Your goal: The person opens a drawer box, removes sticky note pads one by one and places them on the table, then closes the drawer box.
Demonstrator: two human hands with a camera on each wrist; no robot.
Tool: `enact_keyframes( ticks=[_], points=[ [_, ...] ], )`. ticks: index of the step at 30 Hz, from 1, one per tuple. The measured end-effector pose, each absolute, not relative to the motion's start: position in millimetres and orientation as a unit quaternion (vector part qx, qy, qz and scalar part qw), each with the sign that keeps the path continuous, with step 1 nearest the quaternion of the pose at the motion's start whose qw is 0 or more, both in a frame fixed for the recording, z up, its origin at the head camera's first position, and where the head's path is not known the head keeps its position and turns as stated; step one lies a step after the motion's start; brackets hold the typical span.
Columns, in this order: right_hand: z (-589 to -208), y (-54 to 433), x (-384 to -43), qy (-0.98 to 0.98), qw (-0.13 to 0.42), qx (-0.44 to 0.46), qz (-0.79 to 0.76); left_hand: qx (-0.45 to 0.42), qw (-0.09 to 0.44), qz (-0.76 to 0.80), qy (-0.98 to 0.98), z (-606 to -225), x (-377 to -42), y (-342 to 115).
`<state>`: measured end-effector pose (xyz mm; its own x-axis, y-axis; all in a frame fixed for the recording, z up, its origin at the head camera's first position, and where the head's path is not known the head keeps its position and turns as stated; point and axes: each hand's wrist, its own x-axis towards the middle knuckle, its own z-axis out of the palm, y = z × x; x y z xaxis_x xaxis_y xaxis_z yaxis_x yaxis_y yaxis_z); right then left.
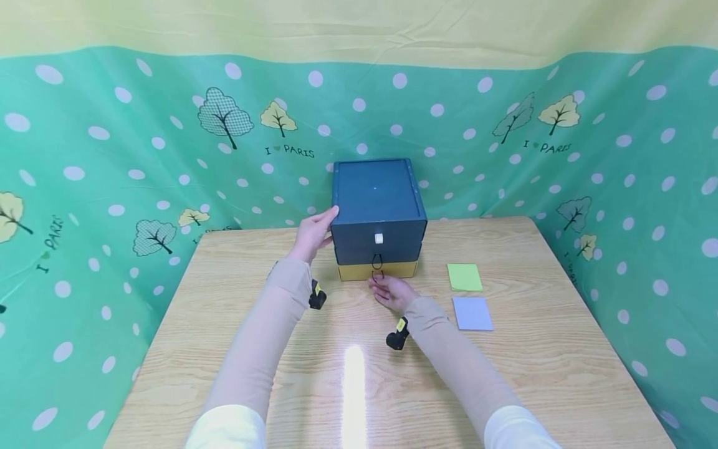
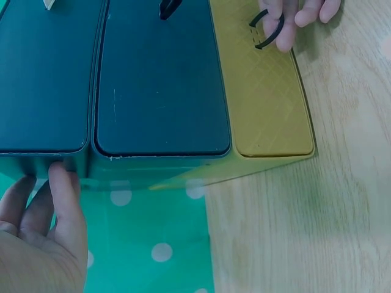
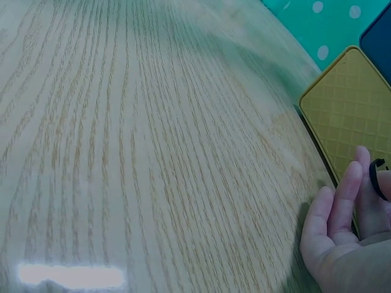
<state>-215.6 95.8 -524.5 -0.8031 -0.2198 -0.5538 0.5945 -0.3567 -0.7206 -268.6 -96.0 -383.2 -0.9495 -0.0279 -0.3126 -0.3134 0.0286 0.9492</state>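
A stacked drawer box (image 1: 374, 190) stands at the back of the table. It has a dark blue top drawer with a white knob (image 1: 378, 238), a dark blue middle drawer (image 2: 162, 85) with a black loop, and a yellow bottom drawer (image 2: 269, 104). My left hand (image 1: 315, 234) rests against the left side of the top section, fingers fairly straight. At the bottom drawer's front, my right hand (image 1: 392, 292) holds the black loop handle (image 2: 278, 30) between thumb and finger. The yellow drawer looks closed. Part of the loop hides behind the fingers.
On the table right of the box lie a green sticky-note pad (image 1: 464, 277) and a blue one (image 1: 473, 313). A green dotted curtain (image 1: 252, 181) hangs close behind the box and along both sides of the wooden table (image 1: 224, 274).
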Motion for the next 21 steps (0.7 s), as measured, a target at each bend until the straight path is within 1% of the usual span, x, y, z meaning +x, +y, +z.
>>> enact_keyframes(
  ticks=[21],
  points=[
    [-526.3,97.7,-209.0,0.509,0.246,0.194,-0.801,-0.121,0.106,0.686,0.71,-381.6,-268.3,-95.5]
  ],
)
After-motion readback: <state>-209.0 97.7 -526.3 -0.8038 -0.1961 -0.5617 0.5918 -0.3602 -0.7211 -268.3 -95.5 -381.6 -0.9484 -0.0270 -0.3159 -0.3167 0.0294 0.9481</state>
